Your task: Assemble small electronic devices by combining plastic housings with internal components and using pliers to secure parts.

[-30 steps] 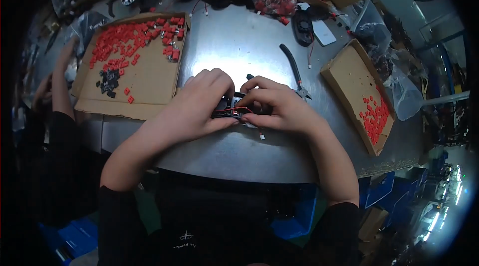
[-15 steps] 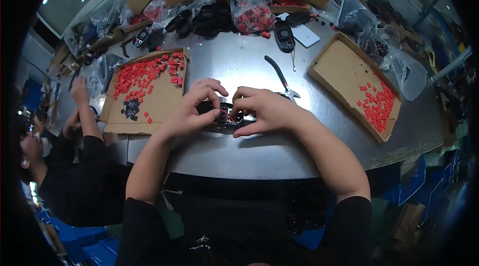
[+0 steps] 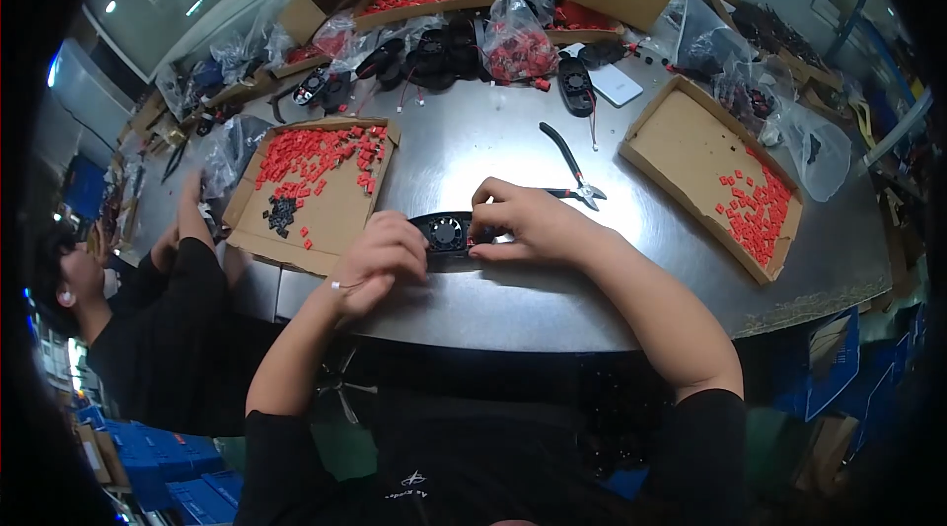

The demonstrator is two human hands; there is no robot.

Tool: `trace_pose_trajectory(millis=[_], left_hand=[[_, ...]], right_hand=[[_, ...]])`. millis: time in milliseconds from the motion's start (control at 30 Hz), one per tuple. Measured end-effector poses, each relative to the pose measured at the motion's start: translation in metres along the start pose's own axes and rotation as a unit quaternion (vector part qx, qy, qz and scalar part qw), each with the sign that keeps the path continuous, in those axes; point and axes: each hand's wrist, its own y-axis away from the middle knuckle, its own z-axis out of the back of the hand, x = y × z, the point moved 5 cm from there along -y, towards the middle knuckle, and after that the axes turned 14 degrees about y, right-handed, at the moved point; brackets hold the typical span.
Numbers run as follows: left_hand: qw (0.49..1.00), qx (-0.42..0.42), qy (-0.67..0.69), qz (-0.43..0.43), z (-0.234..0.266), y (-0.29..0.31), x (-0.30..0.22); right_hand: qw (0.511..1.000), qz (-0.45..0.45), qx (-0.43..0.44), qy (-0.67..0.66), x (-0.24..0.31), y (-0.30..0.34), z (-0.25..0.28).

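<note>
A black oblong housing with a small round fan (image 3: 446, 234) lies on the metal table in front of me, between my hands. My right hand (image 3: 518, 222) pinches its right end with thumb and fingers. My left hand (image 3: 380, 255) is curled at the left end, covering that edge. A thin wire with a white plug (image 3: 337, 285) comes out of the left hand beside the wrist; its run under the fingers is hidden. Just beyond my right hand are diagonal cutters (image 3: 574, 166) with dark handles, their jaws toward the right.
Cardboard trays of small red parts stand on the left (image 3: 326, 220) and right (image 3: 681, 137). Small black pieces (image 3: 281, 215) share the left tray. Behind are similar black fan housings (image 3: 575, 84), a bag of red parts (image 3: 516, 48) and a white slab (image 3: 614, 84). A co-worker's arm (image 3: 192, 210) is at left.
My left hand has shifted left and down and turned palm-inward, with the wire's plug now showing at its wrist. The fan face is now uncovered. My right hand stays at the right end.
</note>
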Motion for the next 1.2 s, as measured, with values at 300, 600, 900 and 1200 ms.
trace_pose_trajectory(millis=[300,600,900,1200], left_hand=[[0.88,0.199,-0.431,-0.021,-0.023,-0.003,-0.057],[0.962,0.067,-0.233,0.128,-0.006,-0.055,-0.011],[0.94,-0.083,-0.33,0.016,-0.011,-0.059,0.02],[0.985,0.006,-0.105,0.139,-0.006,-0.044,0.046]], right_hand=[[1.0,-0.013,-0.005,0.005,0.0,0.0,-0.001],[0.999,0.015,-0.018,0.032,0.003,-0.002,0.0],[1.0,0.007,-0.01,0.009,0.001,-0.002,-0.001],[0.999,0.0,0.023,0.042,-0.003,-0.013,0.004]])
